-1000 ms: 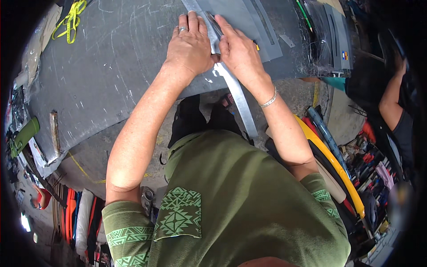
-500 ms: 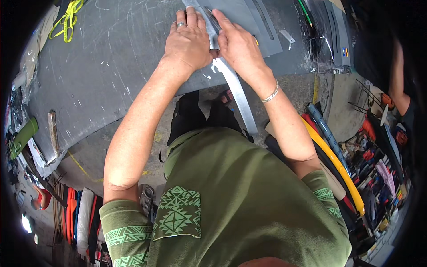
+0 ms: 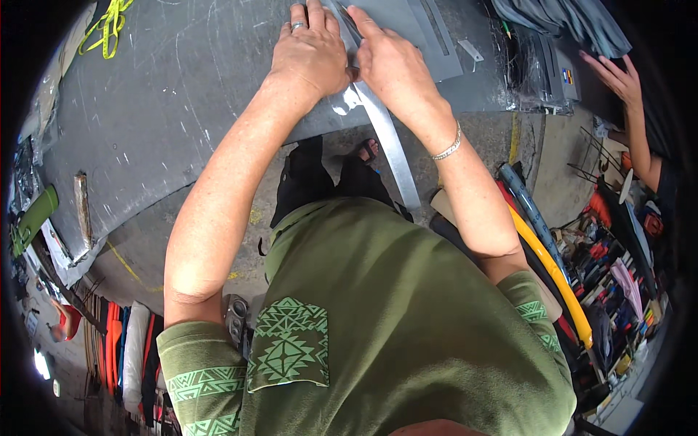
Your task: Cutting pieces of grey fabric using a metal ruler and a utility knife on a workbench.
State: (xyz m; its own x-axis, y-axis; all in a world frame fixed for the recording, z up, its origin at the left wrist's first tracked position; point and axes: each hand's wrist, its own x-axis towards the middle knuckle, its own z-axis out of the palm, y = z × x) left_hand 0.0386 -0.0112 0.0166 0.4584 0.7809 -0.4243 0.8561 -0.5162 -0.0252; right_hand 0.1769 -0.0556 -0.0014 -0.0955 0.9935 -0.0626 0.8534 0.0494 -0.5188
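My left hand (image 3: pixel 311 58) lies flat near the table's edge, fingers stretched forward, pressing on a long silvery metal strip like a ruler (image 3: pixel 389 142). The strip's near end sticks out past the edge, in front of my body. Close beside it, my right hand (image 3: pixel 396 69) is closed with the index finger pointing forward along the strip. A slim dark tool (image 3: pixel 350 22) shows by that fingertip; the hand hides most of it, so I cannot tell its kind. Grey sheet material (image 3: pixel 440 62) lies under and beside the right hand.
The dark table (image 3: pixel 160 102) is scratched. A yellow tape measure (image 3: pixel 109 29) lies far left and a small metal piece (image 3: pixel 471 51) at right. Another person's hand (image 3: pixel 618 80) is at the right by grey fabric (image 3: pixel 574 25). Rolls, one yellow (image 3: pixel 552 269), stand right of me.
Grey fabric has come into view at the far right, along with the other person's raised hand. My hands have shifted only slightly, still beside each other at the strip.
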